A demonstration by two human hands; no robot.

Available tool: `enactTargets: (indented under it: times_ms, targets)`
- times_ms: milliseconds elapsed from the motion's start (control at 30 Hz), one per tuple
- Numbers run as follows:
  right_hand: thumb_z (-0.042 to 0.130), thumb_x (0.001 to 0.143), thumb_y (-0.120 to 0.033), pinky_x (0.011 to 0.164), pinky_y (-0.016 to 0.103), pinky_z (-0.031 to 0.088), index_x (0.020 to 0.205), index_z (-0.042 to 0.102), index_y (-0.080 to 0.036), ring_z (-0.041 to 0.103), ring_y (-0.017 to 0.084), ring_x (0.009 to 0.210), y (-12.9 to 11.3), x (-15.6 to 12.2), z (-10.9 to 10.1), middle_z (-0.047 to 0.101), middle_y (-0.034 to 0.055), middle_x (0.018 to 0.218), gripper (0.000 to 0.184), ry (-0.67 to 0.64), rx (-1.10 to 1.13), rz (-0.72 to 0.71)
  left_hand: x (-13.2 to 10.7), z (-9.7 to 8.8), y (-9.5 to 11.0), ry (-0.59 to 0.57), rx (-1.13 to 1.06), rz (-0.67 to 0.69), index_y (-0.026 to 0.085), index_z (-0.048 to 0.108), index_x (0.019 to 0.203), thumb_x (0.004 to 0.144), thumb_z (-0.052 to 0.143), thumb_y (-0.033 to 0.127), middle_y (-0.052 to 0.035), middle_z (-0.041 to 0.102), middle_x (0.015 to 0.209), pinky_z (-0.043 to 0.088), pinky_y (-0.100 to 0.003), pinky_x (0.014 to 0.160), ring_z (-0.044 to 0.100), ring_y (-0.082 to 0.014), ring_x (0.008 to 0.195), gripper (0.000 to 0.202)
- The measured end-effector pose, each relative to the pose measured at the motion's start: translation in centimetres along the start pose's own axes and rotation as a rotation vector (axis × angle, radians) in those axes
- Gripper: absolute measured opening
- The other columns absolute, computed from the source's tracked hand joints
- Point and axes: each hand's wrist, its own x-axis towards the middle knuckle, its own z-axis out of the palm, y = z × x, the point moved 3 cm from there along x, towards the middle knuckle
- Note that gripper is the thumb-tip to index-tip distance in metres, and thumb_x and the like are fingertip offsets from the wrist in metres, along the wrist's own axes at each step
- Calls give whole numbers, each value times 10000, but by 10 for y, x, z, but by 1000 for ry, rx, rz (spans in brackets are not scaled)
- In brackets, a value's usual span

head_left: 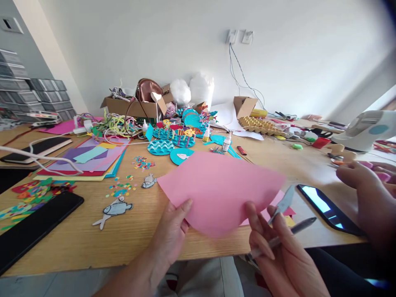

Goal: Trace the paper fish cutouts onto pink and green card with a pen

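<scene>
A pink sheet of paper [216, 185] hangs slightly curved above the table's front edge. My left hand [171, 229] pinches its lower left edge, thumb on top. In my right hand [278, 247] are a grey pen [303, 225], lying across the fingers, and a small grey-blue paper cutout [285, 200] between thumb and finger. The fingertips of that hand also meet the sheet's lower right edge. To the left lie a paper fish cutout [118, 208] and a smaller fish cutout [149, 181]. More pink paper [275, 204] shows partly under the sheet.
A lit phone [328, 208] lies at right, beside another person's hands [361, 181]. A black phone [40, 231] is at left, near stacked coloured paper [108, 159]. Behind stand blue wavy crafts [161, 146], glue bottles [227, 142] and a cardboard box [133, 108].
</scene>
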Motion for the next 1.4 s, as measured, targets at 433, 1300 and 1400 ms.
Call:
enactTargets:
  times_ms: [433,1300,1400]
  targets:
    - [894,408,-313,398,104,421,719,723,-165,529,62,499,7,36,-49,648,-30,603,384,128,-286,31,6,-24,38,-74,213,-162,212,521,1226,701,729,204,-68,683,1055,513,-299,733,656,-189,812,565]
    - [643,770,-142,692,266,465,695,674,-222,616,154,795,-97,-2,115,680,-2,819,114,-714,-848,-1128,9,-17,31,160,462,226,269,416,1322,673,741,296,-87,317,1461,385,-340,937,359,-273,1280,726]
    - [601,785,-151,633,256,442,701,660,-191,602,157,757,-99,-13,149,668,14,804,110,-964,-1085,-1201,-1,-2,29,38,464,251,290,423,1326,725,689,309,-66,342,1452,413,-346,912,356,-279,1281,658]
